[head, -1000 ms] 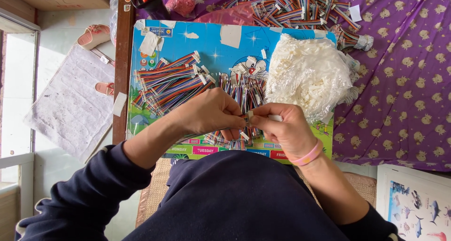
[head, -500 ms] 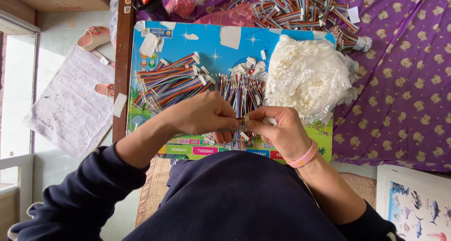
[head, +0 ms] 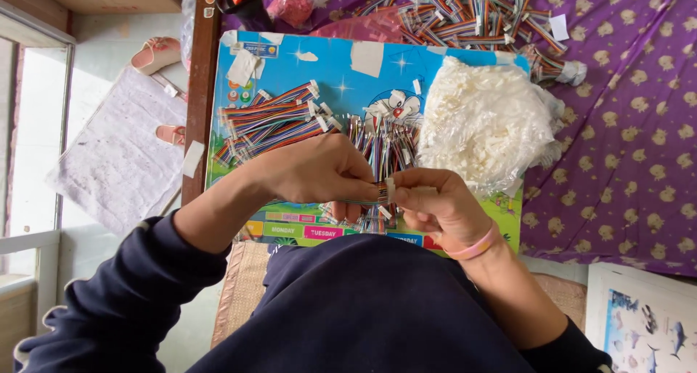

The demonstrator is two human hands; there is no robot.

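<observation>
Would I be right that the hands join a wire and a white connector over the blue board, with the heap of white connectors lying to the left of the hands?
Not quite: the head view shows the heap of white connectors up and to the right of the hands. The left hand and right hand do meet at a wire and white connector over the blue board.

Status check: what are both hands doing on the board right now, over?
Left hand pinching a ribbon cable. Right hand pressing a white connector onto its end. Nothing between them.
</observation>
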